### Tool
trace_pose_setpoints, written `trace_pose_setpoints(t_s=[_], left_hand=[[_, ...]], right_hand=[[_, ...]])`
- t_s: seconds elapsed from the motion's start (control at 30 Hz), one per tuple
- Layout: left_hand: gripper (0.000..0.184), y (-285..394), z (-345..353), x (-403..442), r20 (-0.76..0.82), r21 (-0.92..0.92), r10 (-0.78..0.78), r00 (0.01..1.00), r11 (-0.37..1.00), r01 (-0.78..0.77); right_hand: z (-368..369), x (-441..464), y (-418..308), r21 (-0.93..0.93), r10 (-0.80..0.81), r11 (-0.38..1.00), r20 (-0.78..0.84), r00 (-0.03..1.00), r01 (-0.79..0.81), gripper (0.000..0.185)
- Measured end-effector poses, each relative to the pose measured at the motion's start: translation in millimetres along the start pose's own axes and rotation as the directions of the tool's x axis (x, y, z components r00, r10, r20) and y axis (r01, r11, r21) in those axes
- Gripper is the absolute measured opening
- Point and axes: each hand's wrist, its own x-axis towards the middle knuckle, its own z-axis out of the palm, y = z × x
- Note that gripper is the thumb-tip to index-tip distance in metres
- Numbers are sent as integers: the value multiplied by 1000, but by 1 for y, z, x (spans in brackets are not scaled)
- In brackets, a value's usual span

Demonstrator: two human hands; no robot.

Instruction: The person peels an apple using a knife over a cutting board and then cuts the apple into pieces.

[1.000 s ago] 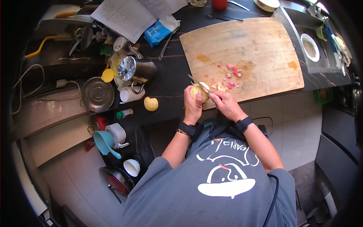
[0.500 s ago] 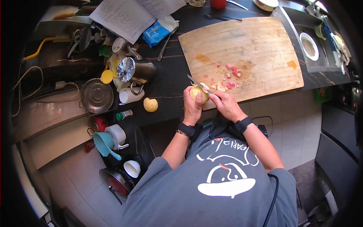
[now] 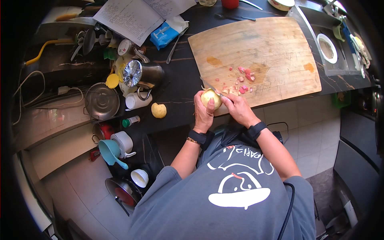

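My left hand (image 3: 205, 113) is wrapped round a pale yellow, round fruit or vegetable (image 3: 211, 100), its thumb across the front. From the frames I cannot tell whether it is an apple or a potato. My right hand (image 3: 239, 109) grips a knife (image 3: 208, 85), whose thin blade lies against the far side of the round piece. Both hands are over the near left edge of a wooden cutting board (image 3: 276, 48). Pink-red pieces (image 3: 247, 73) and pale scraps lie on the board just beyond the hands. A second pale yellow round piece (image 3: 159, 111) sits on the dark counter to the left.
Left of the board stand a metal pitcher (image 3: 150, 76) with foil on top, a white mug (image 3: 138, 101) and a green-capped jar (image 3: 131, 121). Papers (image 3: 132, 20) and a blue packet (image 3: 164, 37) lie at the back. A sink (image 3: 340, 70) is at the right.
The knife has tilted and shifted slightly against the round piece, and less of its blade shows. The yellow face of the piece has turned more toward me. Both hands stay nearly in place.
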Motion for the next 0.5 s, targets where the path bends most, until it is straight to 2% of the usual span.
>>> trace_pose_setpoints(t_s=[0.07,0.13,0.27,0.33,0.5], left_hand=[[83,-1,0,0,-4,18,11,1000,1000,-11],[82,-4,1,1,-39,100,103,994,990,-99],[82,0,0,-2,-11,104,117,993,988,-115],[83,-1,-1,-2,4,87,127,992,988,-126],[85,-2,-1,-3,21,57,109,994,992,-110]], right_hand=[[0,2,2,46,-4,999,4,1000,4,31],[0,3,6,145,65,987,58,996,-73,33],[-6,4,4,214,89,971,106,990,-110,36],[-9,4,4,240,160,948,205,966,-208,40],[-6,3,6,259,165,942,193,967,-213,43]])
